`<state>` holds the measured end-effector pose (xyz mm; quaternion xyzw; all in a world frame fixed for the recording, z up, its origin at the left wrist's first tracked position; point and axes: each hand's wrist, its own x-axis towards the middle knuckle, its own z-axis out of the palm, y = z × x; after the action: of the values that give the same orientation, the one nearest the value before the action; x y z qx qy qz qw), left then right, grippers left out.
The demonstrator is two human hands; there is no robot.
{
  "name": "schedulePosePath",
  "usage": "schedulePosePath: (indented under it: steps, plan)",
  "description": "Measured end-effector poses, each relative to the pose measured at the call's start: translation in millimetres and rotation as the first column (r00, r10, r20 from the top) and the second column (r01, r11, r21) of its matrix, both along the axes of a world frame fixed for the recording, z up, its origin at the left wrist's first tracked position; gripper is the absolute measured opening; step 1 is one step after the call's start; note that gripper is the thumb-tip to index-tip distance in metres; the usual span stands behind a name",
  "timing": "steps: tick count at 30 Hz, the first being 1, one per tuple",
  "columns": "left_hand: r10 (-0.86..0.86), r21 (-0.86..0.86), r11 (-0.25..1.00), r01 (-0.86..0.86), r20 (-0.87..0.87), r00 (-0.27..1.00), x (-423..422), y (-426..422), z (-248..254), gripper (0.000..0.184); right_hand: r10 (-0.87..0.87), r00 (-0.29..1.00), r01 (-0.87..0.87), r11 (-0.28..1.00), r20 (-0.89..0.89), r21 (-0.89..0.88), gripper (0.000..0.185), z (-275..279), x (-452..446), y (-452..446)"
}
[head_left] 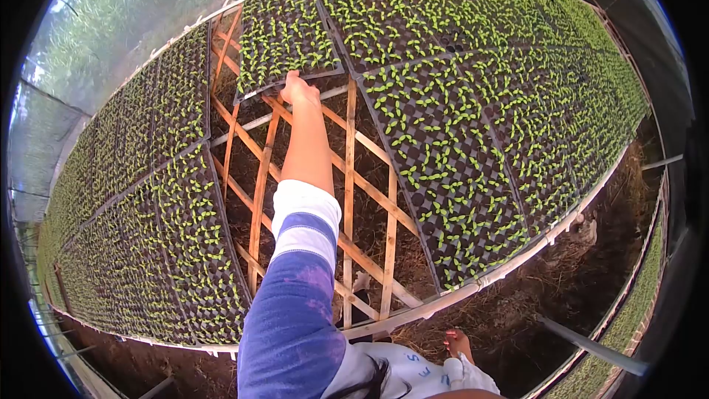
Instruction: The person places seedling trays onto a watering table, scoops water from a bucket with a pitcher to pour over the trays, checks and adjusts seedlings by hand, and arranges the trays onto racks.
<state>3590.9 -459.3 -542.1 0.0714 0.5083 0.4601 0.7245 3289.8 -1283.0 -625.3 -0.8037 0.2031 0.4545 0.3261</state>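
My left hand [299, 90] reaches out at the upper middle and is closed on the near edge of a black seedling tray [289, 37], with the thumb or a finger over the rim; its other fingers are partly hidden. Small green seedlings fill the tray, which sits between other trays, its near edge above the wooden lattice [348, 177]. Low in the view, beside the white shirt front, my right hand [458, 343] hangs with its fingers apart and holds nothing visible.
Seedling trays stand on the left [185, 244] and right [450, 170] of the exposed lattice. A pale rail [473, 286] runs along the bench's near edge. At the lower right are a metal bar [591, 347] and another seedling bench [628, 332]. Netting [66, 133] hangs at the left.
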Motion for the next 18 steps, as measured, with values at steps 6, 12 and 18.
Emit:
schedulePosePath:
  steps: [6,12,18]
  plan:
    - [0.102,0.247,0.966,-0.077,-0.091,0.991,-59.0,-39.0,65.2,0.048,0.126,0.992,-0.126,0.992,-0.006,-0.004,0.023,-40.4,-5.2,-36.8]
    - [0.090,0.418,0.903,-0.101,0.046,0.995,-112.3,-71.0,116.0,0.035,0.212,0.977,-0.212,0.977,0.003,-0.003,0.025,-56.5,3.6,-38.4]
    - [-0.021,0.640,0.764,-0.079,0.148,0.989,-138.4,-70.4,200.1,0.029,0.253,0.966,-0.255,0.966,0.049,0.049,0.023,-30.8,44.3,-3.9]
